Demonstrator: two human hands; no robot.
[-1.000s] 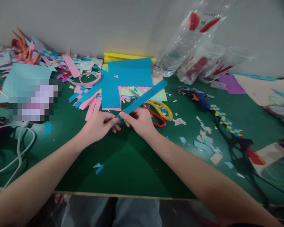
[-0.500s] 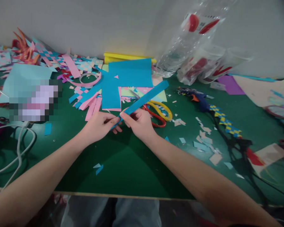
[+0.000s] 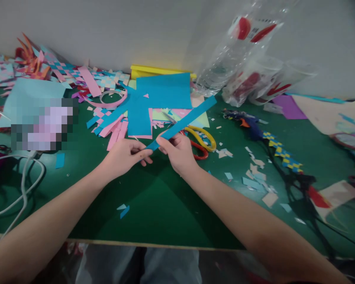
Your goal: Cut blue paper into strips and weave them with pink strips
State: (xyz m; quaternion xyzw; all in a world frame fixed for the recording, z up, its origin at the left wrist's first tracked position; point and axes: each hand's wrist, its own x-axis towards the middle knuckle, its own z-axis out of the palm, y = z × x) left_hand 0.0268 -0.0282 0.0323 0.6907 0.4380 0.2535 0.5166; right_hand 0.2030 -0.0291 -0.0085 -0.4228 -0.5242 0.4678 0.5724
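Note:
Both hands pinch the near end of a long blue paper strip that slants up and to the right above the green table. My left hand grips its lower tip with thumb and fingers. My right hand holds the strip just beyond, thumb on top. Red and yellow scissors lie right behind my right hand. A blue paper sheet lies farther back, over pink and yellow paper.
Woven paper pieces and pink strips pile at the back left. Clear plastic bags stand at the back right. A glue gun with its black cord, a blue-yellow woven strip and several paper scraps lie right. White cable lies left.
The strip's far end has swung slightly up and to the right. My right hand has slid a little along the strip; my left hand stays almost still.

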